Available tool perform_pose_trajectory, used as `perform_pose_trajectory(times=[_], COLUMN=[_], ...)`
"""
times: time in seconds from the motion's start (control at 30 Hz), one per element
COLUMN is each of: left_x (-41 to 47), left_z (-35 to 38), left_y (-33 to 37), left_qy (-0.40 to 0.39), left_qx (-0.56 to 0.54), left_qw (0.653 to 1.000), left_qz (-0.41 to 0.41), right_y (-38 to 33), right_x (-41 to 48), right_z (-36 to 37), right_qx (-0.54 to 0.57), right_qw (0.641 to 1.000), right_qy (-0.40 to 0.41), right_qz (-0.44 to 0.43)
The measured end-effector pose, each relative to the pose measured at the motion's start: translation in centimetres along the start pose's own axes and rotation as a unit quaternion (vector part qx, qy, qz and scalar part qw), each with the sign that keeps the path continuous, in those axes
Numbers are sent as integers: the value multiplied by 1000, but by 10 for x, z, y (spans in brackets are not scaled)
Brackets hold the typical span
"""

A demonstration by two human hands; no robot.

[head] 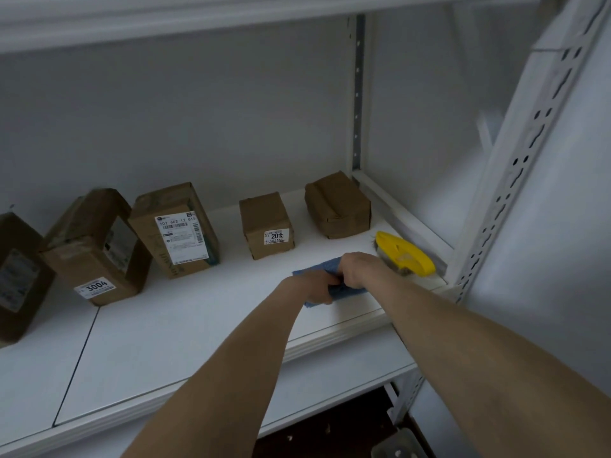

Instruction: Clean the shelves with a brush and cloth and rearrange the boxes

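The white shelf (172, 325) carries five brown boxes (266, 224) along the grey wall (198, 127); the leftmost box (16, 276) is cut off at the edge. Left hand (315, 287) and right hand (358, 269) both grip the blue cloth (314, 270), mostly hidden under them. The yellow brush (405, 252) lies beside, at the right end

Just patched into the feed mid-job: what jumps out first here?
The bright yellow brush lying at the right end of the shelf stands out against all the white. Just left of it, the left hand and right hand grip a blue cloth near the front edge. Five brown boxes line the back, several with labels.
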State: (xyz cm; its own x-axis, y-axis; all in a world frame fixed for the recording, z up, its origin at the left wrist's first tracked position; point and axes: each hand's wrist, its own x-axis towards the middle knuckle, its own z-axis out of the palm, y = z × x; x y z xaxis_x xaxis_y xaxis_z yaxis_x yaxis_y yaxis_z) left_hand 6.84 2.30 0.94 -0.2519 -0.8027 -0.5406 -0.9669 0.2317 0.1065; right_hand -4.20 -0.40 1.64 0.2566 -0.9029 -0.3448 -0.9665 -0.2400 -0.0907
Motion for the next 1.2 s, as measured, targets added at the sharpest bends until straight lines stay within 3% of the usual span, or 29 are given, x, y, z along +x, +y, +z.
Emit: perform_pose_trajectory(times=[0.23, 0.4, 0.6, 0.77, 0.93, 1.2], left_x=[-3, -6, -5, -8, -13, -32], left_z=[-2, -3, -3, -7, -6, 4], left_y=[3, 8, 9, 0, 8, 5], left_qy=[8, 28, 32, 101, 37, 43], left_qx=[-59, -16, -48, 3, -14, -85], left_qw=[998, 999, 998, 991, 995, 994], left_qz=[20, 0, -8, -88, -94, -54], right_y=[-2, -3, -4, -6, -10, -9], right_x=[2, -1, -1, 0, 0, -2], right_z=[-2, -6, -12, -11, -1, 0], right_qx=[-6, -28, -28, -46, -51, -81], right_qw=[1000, 999, 999, 999, 998, 994], right_qy=[-7, -3, -33, 21, -5, -16], right_qz=[25, 23, 13, -6, -38, -65])
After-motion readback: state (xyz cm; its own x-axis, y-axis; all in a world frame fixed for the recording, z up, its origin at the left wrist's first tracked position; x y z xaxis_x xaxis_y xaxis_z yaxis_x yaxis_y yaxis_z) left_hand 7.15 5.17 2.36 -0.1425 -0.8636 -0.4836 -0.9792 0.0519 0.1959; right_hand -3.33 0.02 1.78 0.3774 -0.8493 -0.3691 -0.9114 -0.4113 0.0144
